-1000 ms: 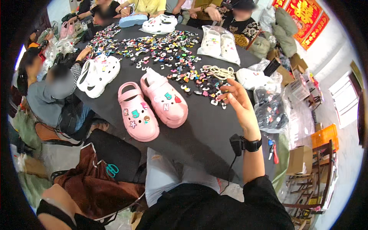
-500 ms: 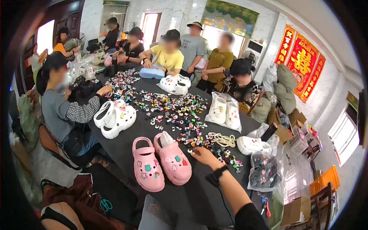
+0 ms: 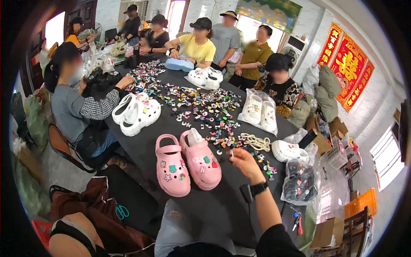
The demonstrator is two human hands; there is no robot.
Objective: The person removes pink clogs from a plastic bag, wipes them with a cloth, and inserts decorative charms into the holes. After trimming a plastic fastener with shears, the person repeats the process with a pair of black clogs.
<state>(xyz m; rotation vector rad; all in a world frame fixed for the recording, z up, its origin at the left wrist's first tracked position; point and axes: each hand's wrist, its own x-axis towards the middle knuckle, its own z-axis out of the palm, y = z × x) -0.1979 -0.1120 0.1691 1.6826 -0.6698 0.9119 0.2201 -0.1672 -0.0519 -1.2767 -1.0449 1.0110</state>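
Observation:
My right hand [image 3: 249, 166] is raised a little over the black tabletop, thumb and fingers pinching a small shoe charm [image 3: 231, 155]. The charm looks pale with a dark part; its design is too small to make out. To the left of that hand stand two pink clogs, toes toward me. Several charms, among them a star, are fixed on the left clog [image 3: 173, 182]. The right clog [image 3: 208, 176] carries a letter, a red heart and other charms, with pale stuffing at its heel opening. My left hand is out of view.
Loose charms [image 3: 205, 105] spread across the table [image 3: 137, 156]. White clogs [image 3: 143, 113], bagged white clogs [image 3: 258, 112], a cord bundle [image 3: 255, 141], another white clog [image 3: 289, 150] and bagged black clogs [image 3: 299, 184] lie around. Several co-workers sit or stand at the far and left sides.
My right hand has lifted off the tabletop beside the charms, and a charm now shows between its fingers. The whole view has shifted slightly; the pink clogs stay in place on the table.

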